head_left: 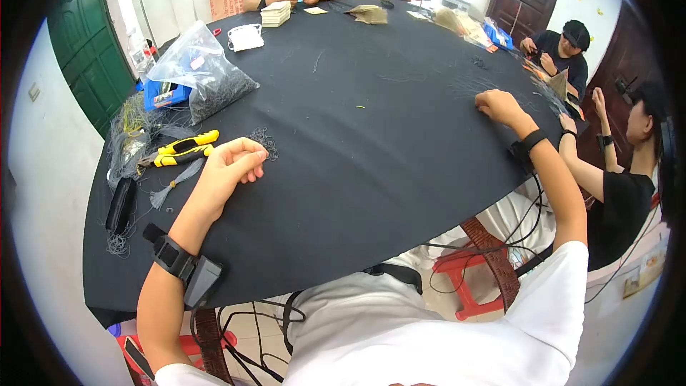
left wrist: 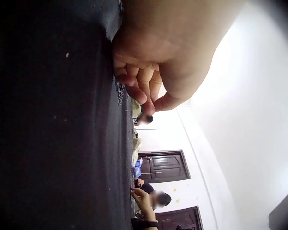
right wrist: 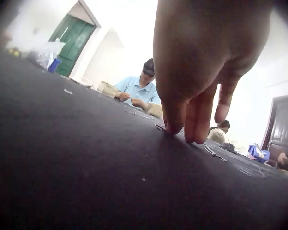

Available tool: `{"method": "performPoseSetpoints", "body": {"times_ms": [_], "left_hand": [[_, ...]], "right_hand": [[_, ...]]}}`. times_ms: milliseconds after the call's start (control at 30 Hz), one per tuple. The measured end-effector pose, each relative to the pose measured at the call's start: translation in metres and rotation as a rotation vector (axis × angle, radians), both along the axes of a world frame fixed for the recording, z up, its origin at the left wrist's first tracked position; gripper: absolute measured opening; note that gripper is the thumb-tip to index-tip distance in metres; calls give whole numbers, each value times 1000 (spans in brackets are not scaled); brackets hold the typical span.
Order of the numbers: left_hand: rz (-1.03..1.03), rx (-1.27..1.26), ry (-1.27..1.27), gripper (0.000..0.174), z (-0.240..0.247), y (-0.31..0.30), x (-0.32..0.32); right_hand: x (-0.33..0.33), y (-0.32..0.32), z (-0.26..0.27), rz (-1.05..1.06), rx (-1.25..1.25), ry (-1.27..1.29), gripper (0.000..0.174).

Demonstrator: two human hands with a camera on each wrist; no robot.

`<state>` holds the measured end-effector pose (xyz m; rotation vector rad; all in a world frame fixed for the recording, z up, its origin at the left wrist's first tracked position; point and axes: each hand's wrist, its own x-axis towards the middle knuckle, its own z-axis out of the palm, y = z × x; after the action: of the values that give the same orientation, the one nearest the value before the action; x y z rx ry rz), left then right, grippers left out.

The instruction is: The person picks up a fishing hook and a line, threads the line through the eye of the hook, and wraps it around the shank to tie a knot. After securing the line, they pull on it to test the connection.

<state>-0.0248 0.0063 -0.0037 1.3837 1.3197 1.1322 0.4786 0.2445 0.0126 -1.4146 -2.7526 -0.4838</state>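
Note:
My left hand is held over the near left part of the table, thumb and fingertip brought together; I cannot tell whether a fine strand is between them. Just beyond it lies a small tangle of dark looped strands. In the left wrist view the other fingers are loosely bent beside that tangle. Farther right, my right hand reaches down to the black cloth. Its fingers point downward with the tips right at the cloth, next to short dark strands. Thin pale strands spread around it.
Yellow-black pliers, a tied strand bundle and a black case lie left. Behind them stands a clear bag of dark pieces. Card stacks and a white mask lie farther back. Several people sit around the table.

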Motion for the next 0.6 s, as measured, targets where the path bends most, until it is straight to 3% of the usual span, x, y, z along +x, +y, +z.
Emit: {"method": "performPoseSetpoints", "body": {"times_ms": [233, 367, 433, 567, 600], "left_hand": [[-41, 26, -24, 12, -2, -2, -1], [-51, 44, -4, 14, -1, -2, 0], [-54, 45, 29, 19, 0, -2, 0], [-59, 74, -90, 36, 6, -2, 1], [-80, 70, -170, 38, 7, -2, 3]], "right_hand": [[-25, 6, 3, -18, 12, -188, 12], [-94, -20, 16, 289, 109, 35, 12], [-157, -60, 29, 512, 7, 97, 11], [-256, -137, 42, 818, -743, 400, 9], [-272, -148, 37, 985, -685, 615, 9]]}}
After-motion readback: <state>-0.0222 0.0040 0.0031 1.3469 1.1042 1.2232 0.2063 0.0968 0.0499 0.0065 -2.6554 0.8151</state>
